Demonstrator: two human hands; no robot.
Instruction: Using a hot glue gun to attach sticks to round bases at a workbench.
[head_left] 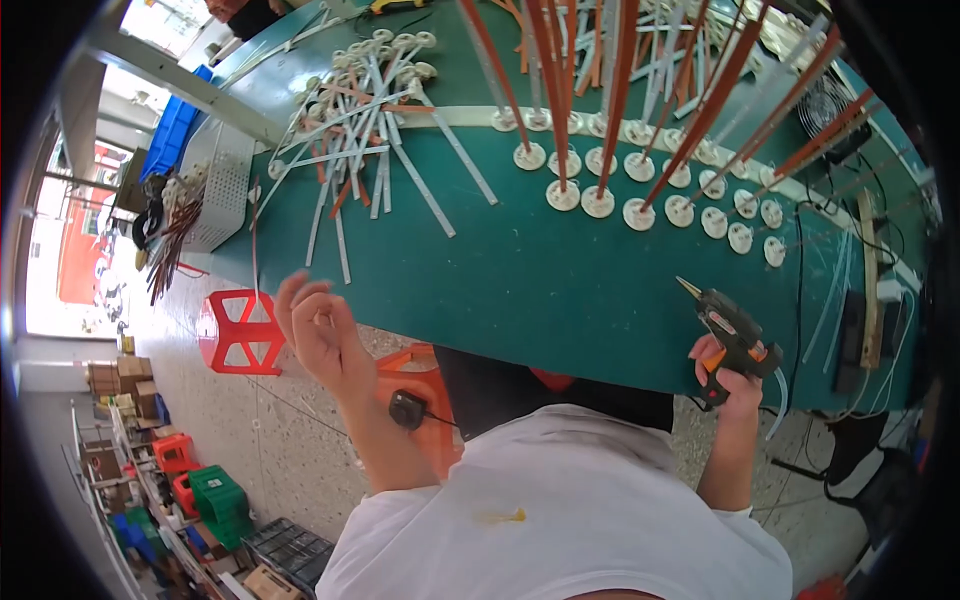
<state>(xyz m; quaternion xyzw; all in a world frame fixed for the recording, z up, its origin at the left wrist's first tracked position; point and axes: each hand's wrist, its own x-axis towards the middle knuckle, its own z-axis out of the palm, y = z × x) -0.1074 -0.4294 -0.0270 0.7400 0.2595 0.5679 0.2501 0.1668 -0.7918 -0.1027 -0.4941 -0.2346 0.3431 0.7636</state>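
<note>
White shirt (570, 470) nearest the lens, small yellowish stain on the front. Green table (450, 285) takes up most of the view beyond it. Tall brown rods (616, 90) stand on the right half, in rows of round white bases (679, 210); row spacing probably there so each one stays separate and reachable. Loose heap of flat strips (375, 130) at left, grey and brown, some with white end pieces; set apart from the rows, likely so the two don't tangle. Perforated white basket (222, 185) by the table's left end. Red stool (207, 335) on the floor below.

Left hand (330, 335) raised at the near left edge: fingers loosely curled, apart, nothing visible in them. Glue gun (735, 335) at the near right edge, right hand (735, 388) wrapped around its handle. Nozzle points up-left over the table, away from the body, presumably to keep a hot tip off skin. Translucent glue stick (781, 400) trails from the back.

Labels: small marking on the gun body, too small to read. No other writing legible.
</note>
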